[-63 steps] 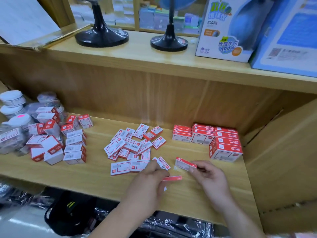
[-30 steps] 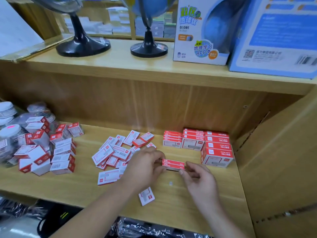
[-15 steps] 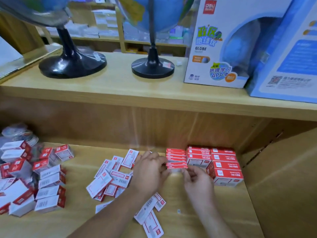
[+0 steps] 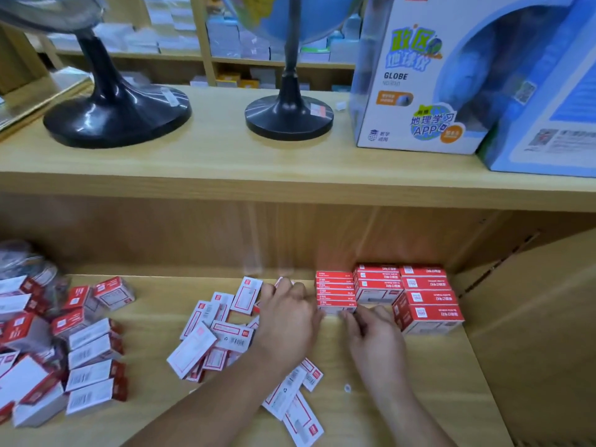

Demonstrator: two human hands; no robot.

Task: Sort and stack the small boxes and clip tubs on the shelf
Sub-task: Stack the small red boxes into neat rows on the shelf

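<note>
A row of thin red boxes [image 4: 335, 290] stands at the back of the lower shelf [image 4: 419, 382], against a stack of bigger red boxes [image 4: 424, 300]. My left hand [image 4: 287, 317] lies just left of the row, its thumb touching the left end of the frontmost thin box [image 4: 337, 308] and its fingers spread over the loose pile. The fingertips of my right hand [image 4: 371, 333] touch that box's front edge. Loose flat white-and-red boxes [image 4: 219, 333] lie in the middle. Several chunkier boxes [image 4: 92, 353] and clear clip tubs [image 4: 25, 262] sit at the left.
The upper shelf [image 4: 225, 162] overhangs the lower one and carries two black globe stands [image 4: 116, 114] [image 4: 288, 116], a white globe carton [image 4: 419, 91] and a blue carton [image 4: 548, 124]. A wooden side panel [image 4: 532, 333] closes the right end.
Both hands carried thin red boxes from the shelf front back to the row and set them at its front. The view has moved closer and tilted upward.
</note>
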